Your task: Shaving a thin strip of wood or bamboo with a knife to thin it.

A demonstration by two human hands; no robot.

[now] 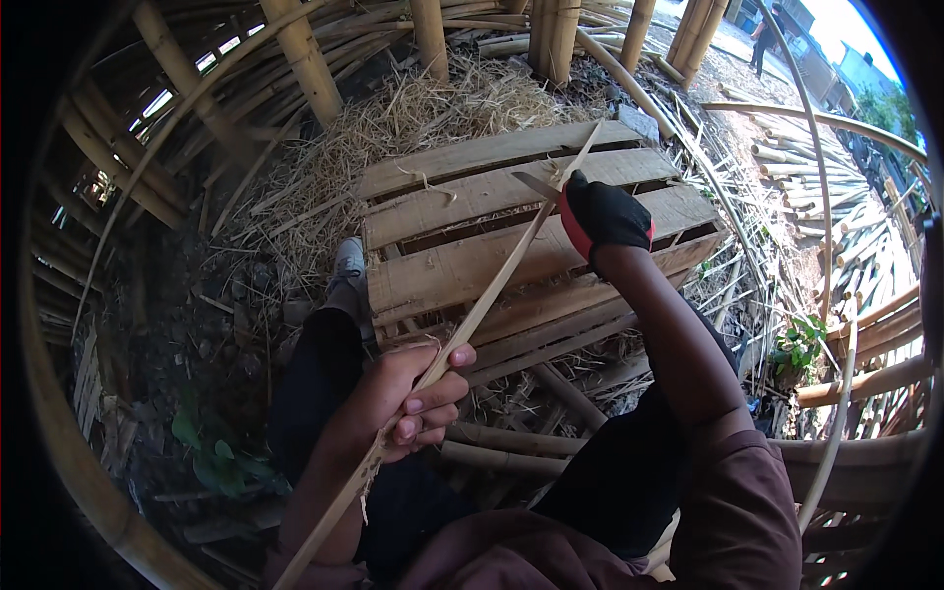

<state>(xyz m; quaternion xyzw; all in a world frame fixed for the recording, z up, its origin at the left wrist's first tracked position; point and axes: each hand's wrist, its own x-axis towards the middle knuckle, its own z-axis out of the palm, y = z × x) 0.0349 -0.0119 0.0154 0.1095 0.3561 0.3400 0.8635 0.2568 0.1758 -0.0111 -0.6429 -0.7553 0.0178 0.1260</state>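
Note:
A long, pale bamboo strip (499,280) slants from the lower left up across a slatted wooden crate (433,278). My bare left hand (418,398) is closed around its lower part, and frayed fibres hang just below the grip. On my right hand (605,216) is a black glove with red on the palm side. That hand is closed on a knife, whose blade (537,186) points left and lies against the strip near its upper end; the handle is hidden in the glove. A thin curled shaving (429,187) rests on the crate slats.
Straw-like shavings (393,123) are heaped behind the crate. Upright bamboo poles (303,61) stand at the back and left. Cut bamboo poles (787,162) are stacked at the far right. A person (765,41) stands in the distance. Below my left side grows a leafy plant (211,452).

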